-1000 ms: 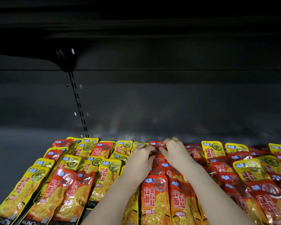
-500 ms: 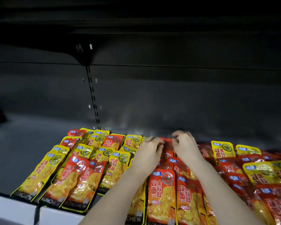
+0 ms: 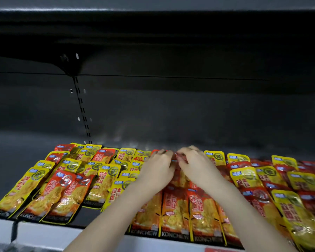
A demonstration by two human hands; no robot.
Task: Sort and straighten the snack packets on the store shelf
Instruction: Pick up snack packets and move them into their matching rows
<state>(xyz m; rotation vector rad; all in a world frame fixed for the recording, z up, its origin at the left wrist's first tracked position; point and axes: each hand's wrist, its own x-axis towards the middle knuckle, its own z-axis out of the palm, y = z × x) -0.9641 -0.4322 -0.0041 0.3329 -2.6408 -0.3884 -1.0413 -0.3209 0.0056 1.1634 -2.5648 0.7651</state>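
Observation:
Many flat snack packets, some yellow (image 3: 105, 180) and some red-orange (image 3: 173, 210), lie overlapping in rows on a dark shelf (image 3: 16, 160). Both my hands reach to the back of the middle column. My left hand (image 3: 157, 170) and my right hand (image 3: 195, 165) lie side by side, fingers curled onto a red packet (image 3: 178, 158) at the far end of that column. Their fingertips nearly meet over it. How firmly they hold it is hidden by the fingers.
The shelf's white front edge (image 3: 44, 233) runs along the bottom. A dark back wall with a slotted upright (image 3: 82, 113) rises behind the packets, and an upper shelf (image 3: 153, 33) hangs overhead. Bare dark shelf lies left of the packets.
The view has shifted slightly; both hands stay at the back of the middle column, fingers still working on the same red packet.

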